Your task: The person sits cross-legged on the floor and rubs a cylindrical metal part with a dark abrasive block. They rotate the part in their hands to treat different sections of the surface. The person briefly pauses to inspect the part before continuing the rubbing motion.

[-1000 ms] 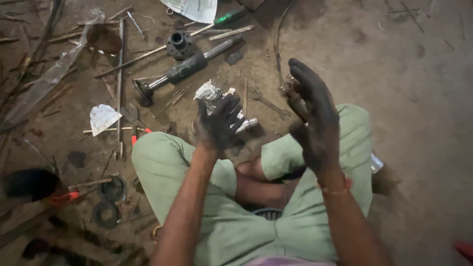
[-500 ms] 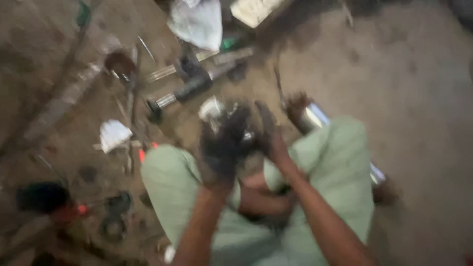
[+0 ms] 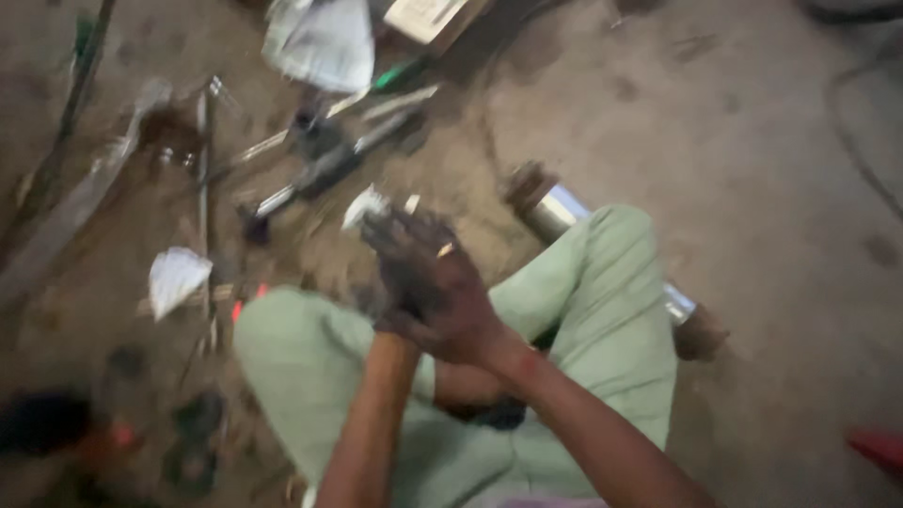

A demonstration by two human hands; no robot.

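Both hands were pressed together over the person's lap, black with grease. Right hand (image 3: 451, 296) lay over the left hand (image 3: 400, 282), fingers wrapped around each other, so whether anything sat between the palms couldn't be told through the blur. They hovered above the pale green trousers (image 3: 602, 310), legs crossed on the dirt floor. Just past the fingertips lay a crumpled scrap of foil (image 3: 365, 202). A shiny metal pipe (image 3: 564, 212) poked out from under the right knee. Farther out sat a dark shaft-like tool (image 3: 324, 169) and a white rag (image 3: 324, 42).
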